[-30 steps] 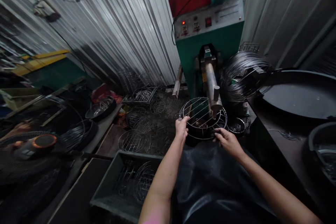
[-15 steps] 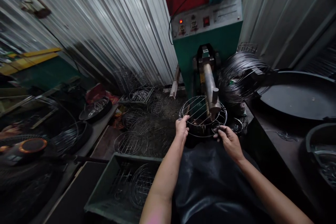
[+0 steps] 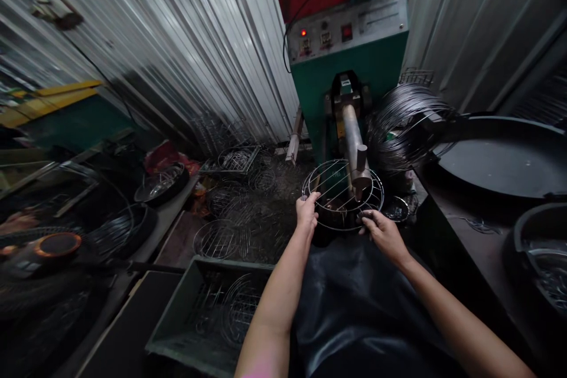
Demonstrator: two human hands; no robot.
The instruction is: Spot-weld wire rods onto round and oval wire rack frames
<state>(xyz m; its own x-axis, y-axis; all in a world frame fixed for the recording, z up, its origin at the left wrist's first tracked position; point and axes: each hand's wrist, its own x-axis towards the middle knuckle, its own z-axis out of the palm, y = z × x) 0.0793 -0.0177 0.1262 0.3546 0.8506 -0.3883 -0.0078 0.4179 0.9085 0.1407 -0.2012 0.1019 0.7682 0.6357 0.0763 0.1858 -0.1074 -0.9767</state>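
My left hand (image 3: 307, 211) is closed on the left rim of a round wire rack (image 3: 335, 190) with parallel bars, held under the metal arm of a green spot welder (image 3: 357, 147). With thumb and fingers pinched, my right hand (image 3: 385, 235) holds a small wire piece (image 3: 364, 211) against the rack's near right rim. The fingers partly hide this piece, so its full shape does not show. Just above the rack's right side is the welder's blunt electrode tip (image 3: 358, 194).
A wire coil (image 3: 405, 124) hangs right of the welder, near a wide black pan (image 3: 491, 159). A green crate (image 3: 177, 319) with wire racks stands at lower left. More racks (image 3: 217, 239) lie on the floor. Another person's hand (image 3: 20, 222) shows at far left.
The small wire piece in my right hand has shifted slightly and now sits closer against the rack's rim. My left hand keeps its hold on the rack. The view has tilted slightly.
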